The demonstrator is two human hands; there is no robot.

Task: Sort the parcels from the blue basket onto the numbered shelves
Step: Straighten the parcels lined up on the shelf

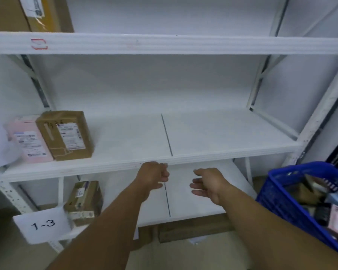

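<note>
White metal shelving (183, 43) fills your view: smooth painted boards, each with a seam down the middle. Your left hand (154, 176) sits just below the middle shelf's front edge, fingers loosely curled, gripping nothing. Can't tell whether it touches the edge. Your right hand (207, 184) is beside it but apart, fingers relaxed and spread, palm facing left, empty. Blue basket (281, 201), plastic lattice wall, sits at your right near the shelving's right post. Parcels (308, 191) are piled inside, brown and pink, blurred. Middle shelf, left end: taped brown cardboard box (66, 135) with a white label, touching a pink mailer (29, 141). Bottom shelf, left end: another brown box (84, 201), tilted. Paper tag "1-3" (42, 224) hangs at the bottom-left corner.
</note>
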